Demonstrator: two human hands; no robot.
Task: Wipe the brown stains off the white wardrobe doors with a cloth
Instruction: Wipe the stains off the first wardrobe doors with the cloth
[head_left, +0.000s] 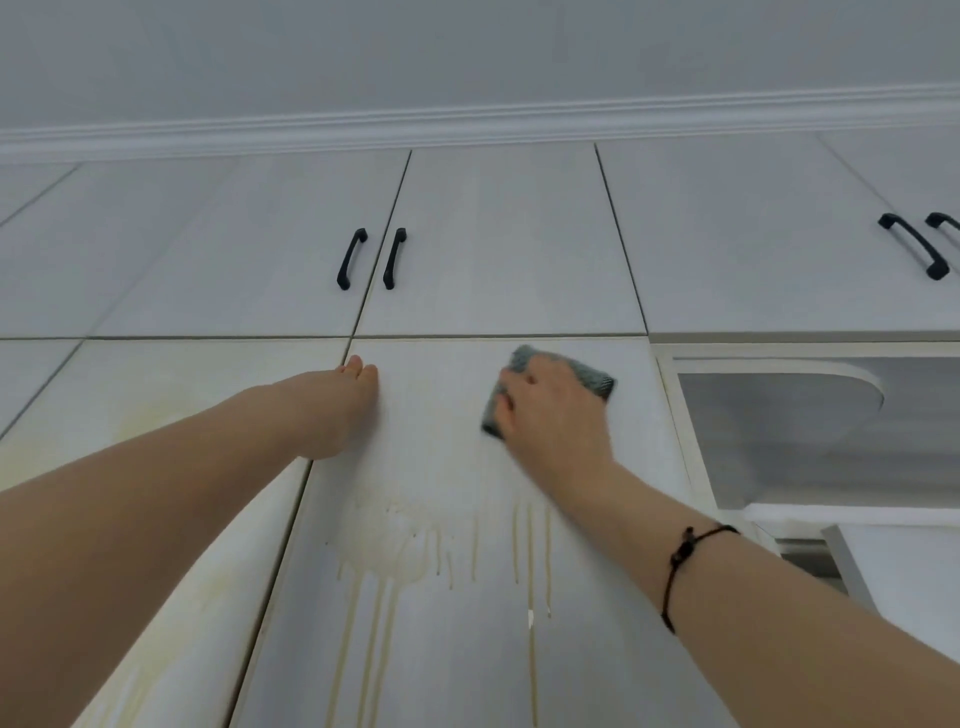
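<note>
- Wardrobe doors (441, 431) are white, and the cloth (587, 376) is up near the top of the middle lower one, just under the seam with the upper cabinets.
- Right hand (550, 415) has the grey cloth pressed flat to the door. Its grip is closed around the cloth, with fingers curled over the left edge.
- Left hand (332, 410) holds nothing. Its fingers are straight and braced on the same door near the top left corner, right by the gap to the next door.
- Progress, my guess: the area around the cloth looks pretty clean, so the top bit seems done.
- What's left: the brown stains (395, 551) sit below the right wrist, a blotchy patch with several runs going down the door and out of view. They look unwiped from here.
- The left-hand door (150, 421) has faint yellowish smears too, so that's a 2nd door to do.
- I'd call it early days, well under half.
</note>
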